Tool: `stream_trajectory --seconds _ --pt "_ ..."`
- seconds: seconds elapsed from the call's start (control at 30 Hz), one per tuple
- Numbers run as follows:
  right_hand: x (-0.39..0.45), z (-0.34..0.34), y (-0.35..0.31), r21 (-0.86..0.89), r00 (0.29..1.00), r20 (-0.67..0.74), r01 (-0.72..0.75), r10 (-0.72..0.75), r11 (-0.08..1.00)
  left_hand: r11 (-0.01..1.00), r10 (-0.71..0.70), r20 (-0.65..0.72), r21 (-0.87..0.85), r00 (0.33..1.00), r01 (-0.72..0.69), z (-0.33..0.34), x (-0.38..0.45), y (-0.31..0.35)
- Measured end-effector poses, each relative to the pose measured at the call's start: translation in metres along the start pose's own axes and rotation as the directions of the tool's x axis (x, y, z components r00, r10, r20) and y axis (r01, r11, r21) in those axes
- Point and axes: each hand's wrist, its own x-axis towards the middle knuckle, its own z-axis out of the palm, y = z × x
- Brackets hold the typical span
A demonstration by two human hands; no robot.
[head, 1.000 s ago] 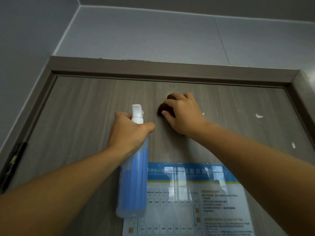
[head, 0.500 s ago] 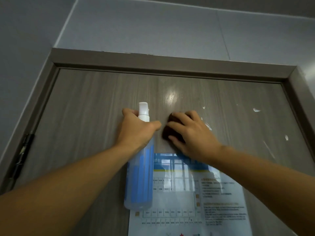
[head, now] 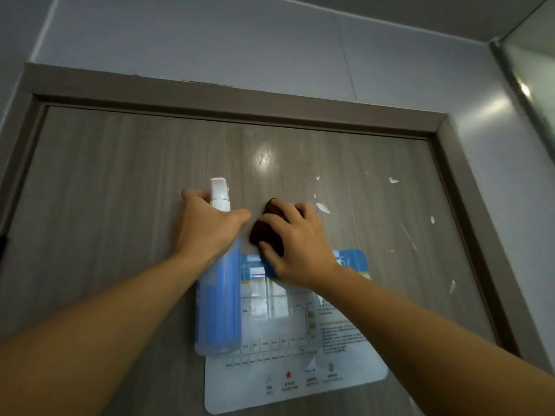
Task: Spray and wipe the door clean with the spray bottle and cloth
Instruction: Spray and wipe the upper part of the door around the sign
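Note:
A grey-brown wood-grain door (head: pixel 120 181) fills the view, seen from below. My left hand (head: pixel 207 226) grips the neck of a clear spray bottle (head: pixel 217 307) with a blue label and white nozzle, held upright in front of the door. My right hand (head: pixel 297 247) presses a dark brown cloth (head: pixel 264 229) flat against the door, just above a glossy posted notice (head: pixel 300 340). White smears (head: pixel 322 208) dot the door to the right of the cloth. A shiny patch sits above the hands.
The brown door frame (head: pixel 228 97) runs across the top and down the right side. Grey-blue wall panels lie above and on both sides. A glass or metal edge (head: pixel 528 94) shows at the far right.
My right hand has wiped the cloth downward from the upper door to the notice's top edge. The view has shifted, and my left hand with the bottle stays beside it.

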Motion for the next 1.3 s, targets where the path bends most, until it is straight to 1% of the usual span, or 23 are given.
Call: stream_trajectory --seconds 0.1,0.2,0.3,0.33,0.37,0.43,0.5,0.57,0.6,0.67,0.83,0.93,1.03,1.17,1.3 --pt "-0.006 -0.002 0.002 -0.005 1.0 0.025 -0.017 0.017 1.0 1.0 0.009 0.001 0.022 1.0 -0.009 0.001 0.0 0.0" --pt "-0.004 -0.006 -0.001 -0.039 0.995 0.096 -0.016 0.02 0.999 0.999 0.012 0.007 0.051 1.0 -0.012 0.001 0.0 0.001" --pt "-0.002 -0.013 -0.002 -0.07 0.987 0.161 0.011 0.001 0.997 0.996 -0.017 0.001 0.082 1.0 0.017 0.002 -0.003 0.003" --pt "-0.004 -0.017 -0.002 -0.054 0.985 0.171 0.013 -0.003 0.998 0.995 -0.031 0.002 0.096 1.0 0.031 0.002 -0.004 0.004" --pt "-0.007 -0.022 -0.001 -0.014 0.986 0.165 0.0 0.003 1.0 0.993 -0.043 0.005 0.112 0.999 0.042 0.002 -0.006 0.006" --pt "-0.016 -0.035 0.007 0.102 0.994 0.097 -0.065 0.055 0.993 0.989 -0.034 0.011 0.143 0.999 0.032 0.003 -0.011 0.011" --pt "-0.026 -0.049 0.022 0.233 0.987 0.001 -0.157 0.162 0.96 0.987 0.038 0.058 0.153 0.998 -0.047 0.01 -0.017 0.021" --pt "-0.035 -0.064 0.043 0.354 0.957 -0.073 -0.236 0.279 0.905 0.975 0.126 0.131 0.165 0.983 -0.147 0.022 -0.025 0.036" --pt "-0.038 -0.071 0.054 0.388 0.943 -0.099 -0.258 0.319 0.885 0.97 0.149 0.156 0.168 0.976 -0.175 0.03 -0.031 0.045" --pt "-0.045 -0.083 0.077 0.413 0.927 -0.117 -0.282 0.357 0.866 0.97 0.151 0.173 0.165 0.973 -0.18 0.049 -0.041 0.06" --pt "-0.063 -0.099 0.124 0.429 0.914 -0.128 -0.299 0.385 0.852 0.985 0.093 0.183 0.126 0.979 -0.117 0.091 -0.063 0.073" --pt "-0.074 -0.1 0.146 0.432 0.925 -0.13 -0.272 0.358 0.86 0.989 0.047 0.166 0.129 0.985 -0.069 0.102 -0.076 0.068" --pt "-0.08 -0.1 0.158 0.448 0.936 -0.13 -0.24 0.328 0.861 0.988 0.028 0.15 0.147 0.988 -0.05 0.106 -0.089 0.06" --pt "-0.076 -0.097 0.156 0.479 0.939 -0.133 -0.219 0.317 0.85 0.98 0.069 0.163 0.175 0.984 -0.098 0.106 -0.096 0.057" --pt "-0.07 -0.095 0.148 0.478 0.948 -0.141 -0.187 0.286 0.858 0.975 0.155 0.148 0.136 0.977 -0.176 0.104 -0.091 0.066"
